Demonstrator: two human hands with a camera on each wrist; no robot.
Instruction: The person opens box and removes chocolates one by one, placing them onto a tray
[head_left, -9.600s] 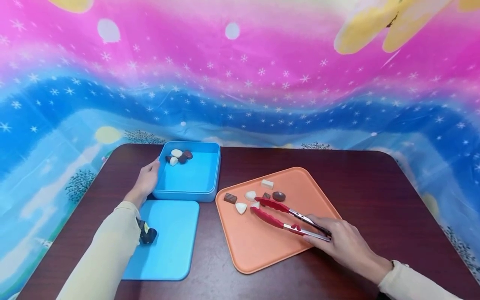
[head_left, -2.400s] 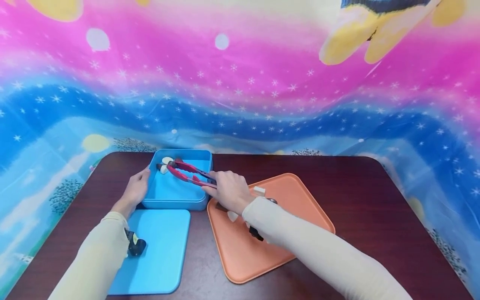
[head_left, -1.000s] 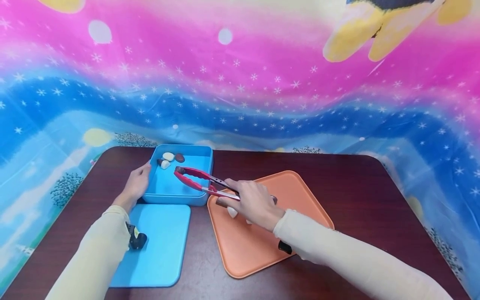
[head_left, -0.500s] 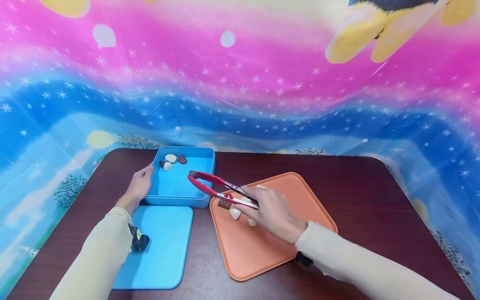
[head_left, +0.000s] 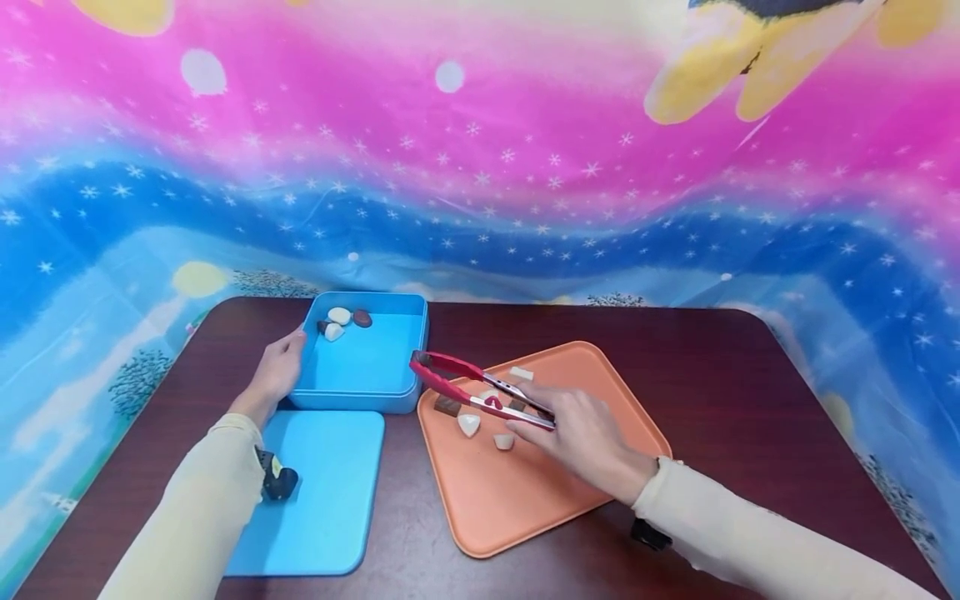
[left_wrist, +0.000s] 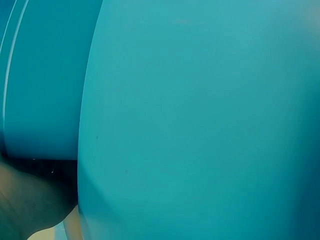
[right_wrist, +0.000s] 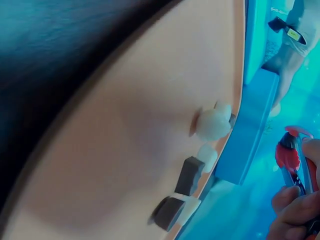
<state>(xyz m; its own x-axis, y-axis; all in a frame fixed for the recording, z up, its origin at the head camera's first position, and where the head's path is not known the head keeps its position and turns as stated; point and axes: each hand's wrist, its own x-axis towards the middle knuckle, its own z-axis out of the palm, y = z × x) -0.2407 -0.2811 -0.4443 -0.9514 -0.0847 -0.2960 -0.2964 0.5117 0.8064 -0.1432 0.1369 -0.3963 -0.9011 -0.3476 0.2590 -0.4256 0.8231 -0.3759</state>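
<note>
My right hand (head_left: 588, 437) holds red-tipped metal tongs (head_left: 480, 400), their tips pinching a dark chocolate (head_left: 423, 358) above the gap between the blue box and the orange tray. In the right wrist view that dark chocolate (right_wrist: 287, 140) sits between the red tips. My left hand (head_left: 276, 371) grips the left wall of the blue box (head_left: 356, 402); some fingers are hidden. White chocolates (head_left: 339, 316), a brown one (head_left: 362, 318) and a dark one lie in the box's back left corner. On the orange tray (head_left: 517, 517) lie several white and brown chocolates (head_left: 468, 425), partly hidden by the tongs and hand.
A flat blue lid (head_left: 330, 492) lies in front of the box, under my left forearm. The dark wooden table (head_left: 697, 367) has a colourful cloth (head_left: 480, 217) hanging behind it. Black cameras (head_left: 279, 482) sit on both wrists.
The tongs took the dark chocolate from the group in the box. They have moved right and toward me with it, out over the box's right rim. The left hand has stayed on the box.
</note>
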